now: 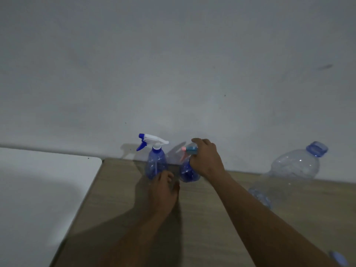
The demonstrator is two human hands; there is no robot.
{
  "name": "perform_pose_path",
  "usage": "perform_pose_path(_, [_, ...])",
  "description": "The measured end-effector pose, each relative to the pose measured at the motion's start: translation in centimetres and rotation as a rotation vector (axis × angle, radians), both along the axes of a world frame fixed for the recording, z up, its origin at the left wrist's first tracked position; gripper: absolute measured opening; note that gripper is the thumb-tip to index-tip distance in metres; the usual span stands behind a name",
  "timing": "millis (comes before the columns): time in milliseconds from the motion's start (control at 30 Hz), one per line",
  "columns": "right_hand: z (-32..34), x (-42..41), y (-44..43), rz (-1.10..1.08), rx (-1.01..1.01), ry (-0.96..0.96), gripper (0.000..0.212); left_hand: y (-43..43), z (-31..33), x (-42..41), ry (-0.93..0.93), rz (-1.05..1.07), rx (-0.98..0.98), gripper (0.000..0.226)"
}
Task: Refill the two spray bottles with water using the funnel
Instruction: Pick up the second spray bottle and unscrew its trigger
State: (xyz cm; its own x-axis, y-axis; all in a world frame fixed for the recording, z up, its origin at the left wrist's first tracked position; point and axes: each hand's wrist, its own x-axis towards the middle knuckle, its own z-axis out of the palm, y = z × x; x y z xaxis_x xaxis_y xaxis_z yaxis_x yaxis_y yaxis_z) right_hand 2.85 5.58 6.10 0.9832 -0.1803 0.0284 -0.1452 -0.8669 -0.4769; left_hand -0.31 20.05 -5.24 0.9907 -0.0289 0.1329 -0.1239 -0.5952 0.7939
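Two small blue spray bottles stand side by side against the wall at the back of the wooden table (119,199). The left spray bottle (155,162) has a white and blue trigger head. The right spray bottle (187,173) has a pink and light blue head, and my right hand (206,157) grips that head from above. My left hand (164,186) reaches between the two bottles, fingers near the base of the left one; whether it touches is unclear. No funnel is in view.
A large clear water bottle (289,174) with a blue cap stands at the right of the table. A white surface (38,189) adjoins the table on the left. A small blue object (338,258) shows at the bottom right corner.
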Motion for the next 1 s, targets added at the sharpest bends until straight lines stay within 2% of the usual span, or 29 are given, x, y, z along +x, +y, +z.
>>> perform_pose_path(67, [-1.0, -0.4, -0.7, -0.005, -0.034, 0.066, 0.052, -1.9, 0.2, 0.1, 0.09, -0.118, 0.038, 0.02])
perform_pose_path(133, [-1.5, -0.7, -1.3, -0.013, -0.029, 0.066, 0.041, -3.5, -0.1, 1.0, 0.148, -0.108, 0.03, 0.038])
perform_pose_path(200, [-1.4, -1.2, -1.9, 0.003, -0.056, 0.041, 0.028, -4.9, -0.5, 1.7, 0.2, -0.106, 0.022, 0.044])
perform_pose_path(333, [-0.6, -3.2, -3.4, 0.005, -0.041, 0.026, 0.021, -5.8, -2.2, 2.8, 0.328, -0.123, -0.065, 0.037])
perform_pose_path(400, [-0.1, -4.9, -4.3, -0.016, 0.004, 0.025, 0.021, -6.1, -2.1, 2.0, 0.299, -0.237, -0.144, 0.031])
perform_pose_path(467, [0.4, -6.7, -5.1, -0.028, 0.057, 0.021, 0.02, -6.3, -0.5, 0.0, 0.276, -0.276, -0.113, 0.019])
perform_pose_path(567, [1.4, -9.9, -6.2, -0.037, 0.082, 0.011, 0.017, -7.0, 1.0, -2.6, 0.193, -0.386, 0.088, 0.051])
perform_pose_path(700, [2.7, -14.3, -8.0, -0.095, 0.117, 0.008, 0.016, -8.7, -0.3, -4.3, 0.238, -0.649, -0.063, 0.036])
perform_pose_path(767, [3.2, -16.7, -9.1, -0.123, 0.141, 0.013, 0.017, -9.9, -0.6, -6.0, 0.244, -0.661, -0.094, 0.027])
perform_pose_path(867, [3.3, -20.2, -10.7, -0.168, 0.177, 0.029, 0.018, -11.1, 1.8, -10.6, 0.175, -0.621, -0.113, 0.034])
perform_pose_path(1000, [2.4, -23.9, -12.2, -0.225, 0.191, 0.039, 0.018, -12.9, 1.7, -14.6, 0.205, -0.695, -0.065, 0.017])
